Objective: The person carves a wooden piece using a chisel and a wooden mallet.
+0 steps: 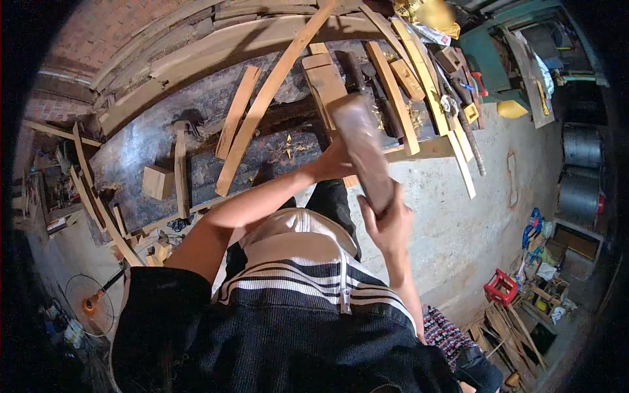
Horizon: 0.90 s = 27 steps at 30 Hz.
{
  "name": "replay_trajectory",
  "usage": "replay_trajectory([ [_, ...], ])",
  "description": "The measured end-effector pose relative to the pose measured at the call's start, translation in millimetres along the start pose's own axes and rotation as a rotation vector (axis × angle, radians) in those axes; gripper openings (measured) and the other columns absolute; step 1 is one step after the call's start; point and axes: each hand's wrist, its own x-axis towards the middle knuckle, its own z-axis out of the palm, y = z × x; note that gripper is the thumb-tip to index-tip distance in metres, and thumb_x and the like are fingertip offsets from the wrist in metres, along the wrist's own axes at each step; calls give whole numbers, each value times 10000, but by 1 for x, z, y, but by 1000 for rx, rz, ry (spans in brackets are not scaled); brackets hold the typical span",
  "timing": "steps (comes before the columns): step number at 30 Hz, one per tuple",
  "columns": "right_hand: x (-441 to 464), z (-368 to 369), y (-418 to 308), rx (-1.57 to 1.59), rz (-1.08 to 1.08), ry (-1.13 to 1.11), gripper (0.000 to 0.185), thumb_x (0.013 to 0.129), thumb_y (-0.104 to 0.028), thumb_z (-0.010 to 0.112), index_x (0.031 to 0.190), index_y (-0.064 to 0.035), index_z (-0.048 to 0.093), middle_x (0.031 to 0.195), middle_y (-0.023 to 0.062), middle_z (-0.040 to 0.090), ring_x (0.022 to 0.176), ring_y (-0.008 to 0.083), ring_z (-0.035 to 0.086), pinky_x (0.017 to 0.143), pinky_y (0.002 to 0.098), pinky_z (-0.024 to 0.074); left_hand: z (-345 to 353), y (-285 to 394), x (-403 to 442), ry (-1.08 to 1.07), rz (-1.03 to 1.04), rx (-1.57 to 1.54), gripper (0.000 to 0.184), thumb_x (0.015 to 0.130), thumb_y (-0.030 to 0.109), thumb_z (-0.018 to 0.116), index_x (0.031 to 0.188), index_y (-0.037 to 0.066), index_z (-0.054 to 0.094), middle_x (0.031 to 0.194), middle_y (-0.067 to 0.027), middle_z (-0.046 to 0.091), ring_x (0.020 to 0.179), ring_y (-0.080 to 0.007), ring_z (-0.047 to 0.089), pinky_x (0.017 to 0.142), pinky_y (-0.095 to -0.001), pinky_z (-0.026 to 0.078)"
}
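A dark brown wooden block point(364, 149), long and slightly blurred, is held up in front of my body, over the near edge of the dark workbench point(216, 124). My right hand point(388, 219) grips its lower end, with the thumb on the near side. Beside its middle is my left hand point(332, 160), closed against the block's left side, its fingertips partly hidden behind it. Just beyond the block, a light wooden piece point(325, 82) lies on the bench, with long tools and wood strips to its right.
A long curved strip point(272, 98) crosses the bench. Left of it lie a hammer point(181, 164) and a wooden cube point(158, 182). A fan point(92, 304) stands at lower left, a red crate point(501, 287) at lower right. Part of another person point(478, 370) shows at the bottom right.
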Motion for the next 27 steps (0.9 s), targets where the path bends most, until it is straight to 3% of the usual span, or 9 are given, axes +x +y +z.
replay_trajectory([
  [1, 4, 9, 7, -75, -121, 83, 533, 797, -290, 754, 1194, -17, 527, 731, 183, 671, 614, 355, 678, 578, 409, 538, 7, -48, -14, -271, -245, 49, 333, 853, 225, 756, 1119, 74, 624, 1090, -105, 619, 1069, -241, 568, 966, -410, 442],
  [4, 1, 7, 4, -21, -186, 184, 535, 791, -292, 751, 1209, -41, 529, 746, 196, 675, 621, 358, 680, 570, 408, 538, 4, -40, -18, -165, -125, -128, 306, 865, 232, 741, 1111, 87, 629, 1054, -90, 625, 1093, -263, 555, 1020, -430, 395],
  [6, -1, 8, 6, 29, -243, 222, 527, 800, -294, 744, 1210, -43, 528, 739, 201, 671, 617, 363, 679, 569, 407, 542, 7, -37, -17, -188, -360, -595, 268, 863, 224, 736, 1081, 93, 650, 1057, -84, 633, 1087, -260, 561, 1009, -433, 398],
  [8, 2, 13, 10, -19, -104, 62, 534, 795, -274, 753, 1205, -15, 530, 734, 198, 666, 622, 365, 682, 582, 397, 546, 7, -28, -11, -205, -8, 284, 244, 845, 184, 750, 1044, 81, 654, 1053, -84, 633, 1095, -247, 554, 1030, -442, 373],
  [14, 2, 19, 11, 242, -166, 259, 479, 832, -303, 756, 1122, 5, 532, 697, 222, 634, 611, 428, 651, 563, 426, 506, -1, -12, -2, 2, 12, -192, 209, 878, 186, 651, 982, 6, 627, 807, -113, 652, 654, -141, 623, 545, -261, 481],
  [16, 6, 17, 13, 143, 10, 112, 484, 848, -304, 747, 1123, 25, 522, 711, 232, 634, 611, 427, 648, 572, 431, 501, -2, -25, 21, 97, 262, 391, 198, 875, 172, 655, 890, -24, 623, 753, -160, 641, 650, -103, 612, 543, -270, 463],
  [17, 9, 14, 10, 133, -7, 177, 493, 855, -304, 742, 1121, 39, 509, 721, 246, 624, 589, 434, 627, 573, 457, 487, -13, -23, 30, -161, -158, 372, 229, 883, 187, 648, 796, -24, 617, 723, -181, 627, 619, -141, 602, 563, -307, 465],
  [21, 6, 25, 42, 496, 152, 289, 440, 896, -264, 736, 1159, 6, 509, 702, 26, 568, 499, 93, 520, 430, 239, 424, -37, -16, 60, 21, -294, 173, 233, 924, 244, 691, 769, 78, 639, 644, 32, 576, 636, -82, 534, 566, -293, 438],
  [27, -4, 16, 43, 571, 262, 270, 428, 920, -248, 704, 1208, -13, 492, 757, 30, 583, 480, 91, 499, 420, 256, 418, -42, -20, 47, -29, -399, 69, 136, 864, 111, 737, 793, 38, 646, 731, 23, 633, 694, -56, 536, 619, -266, 443],
])
